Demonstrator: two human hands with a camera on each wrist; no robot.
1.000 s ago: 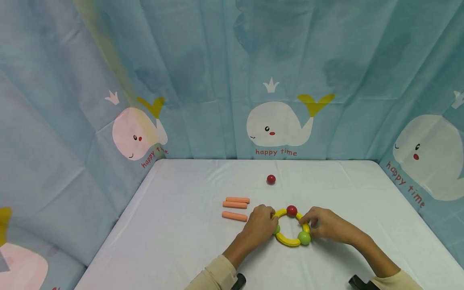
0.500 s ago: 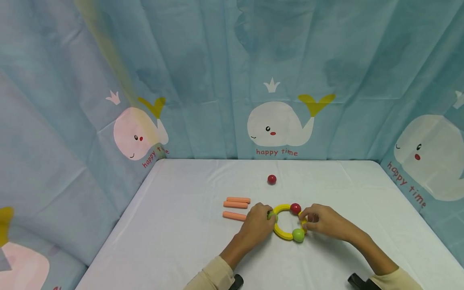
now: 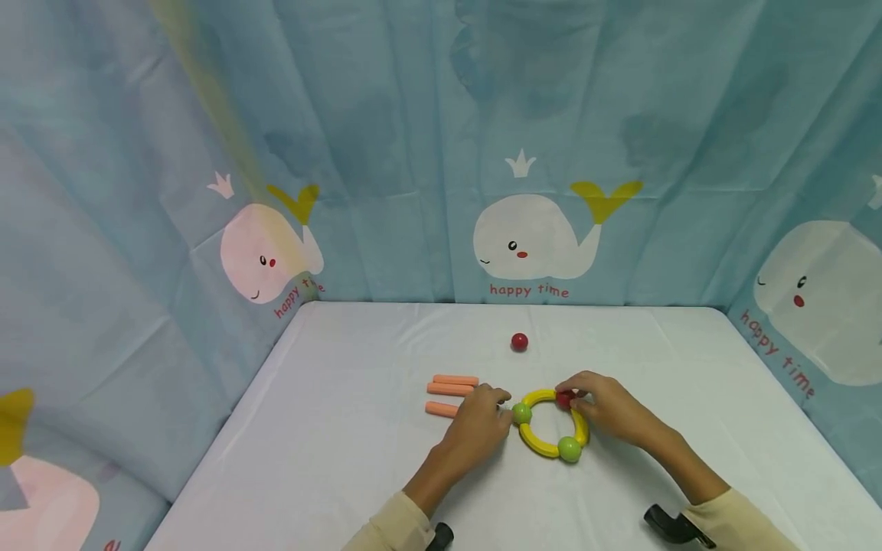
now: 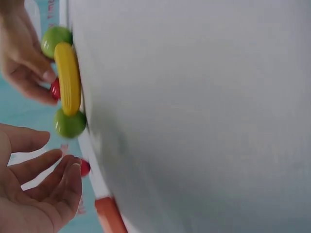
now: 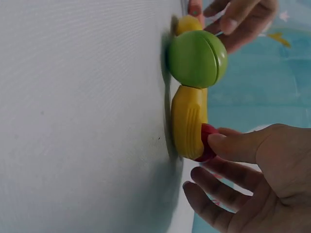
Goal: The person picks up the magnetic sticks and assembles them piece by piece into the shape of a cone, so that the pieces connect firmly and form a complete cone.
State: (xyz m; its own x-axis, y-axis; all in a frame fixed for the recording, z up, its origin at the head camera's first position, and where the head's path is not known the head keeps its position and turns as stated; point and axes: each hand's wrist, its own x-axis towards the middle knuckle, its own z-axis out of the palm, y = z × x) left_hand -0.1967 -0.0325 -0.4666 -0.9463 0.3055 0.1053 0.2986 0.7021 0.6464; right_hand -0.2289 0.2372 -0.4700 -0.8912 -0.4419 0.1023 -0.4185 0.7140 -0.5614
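Beige sleeves (image 3: 396, 528) are lying nearest, on the near side of the ring, and a black device (image 3: 664, 524) is showing beside each of them. Beyond these, a white tablecloth (image 3: 317, 428) is spreading out, and the ring (image 3: 534, 441) is resting on it between the two hands. Curved yellow segments (image 3: 582, 428) are alternating with three balls around its circle: a front green ball (image 3: 570, 449) is sitting at its near right, a left green ball (image 3: 521, 413) at its left, and a red ball (image 3: 565, 400) at its far right.

The left hand (image 3: 478, 421) is hovering just left of the ring, its fingers bending loosely and grasping nothing; a small gap is separating it from the left green ball. The right hand (image 3: 613, 405) is pinching the ring's red ball between thumb and fingertip, its remaining fingers spreading loosely.

Left of the ring, three orange sticks (image 3: 450, 389) are lying roughly parallel, the nearest partly disappearing behind the left hand. Past the ring's far edge, a loose red ball (image 3: 520, 342) is resting alone. Well behind the ring, a blue-green curtain (image 3: 386, 115) is hanging in folds: a white whale (image 3: 530, 237) is smiling beyond the ring, a pinkish whale (image 3: 251, 245) to its left, and a pale whale (image 3: 820, 298) to its right.
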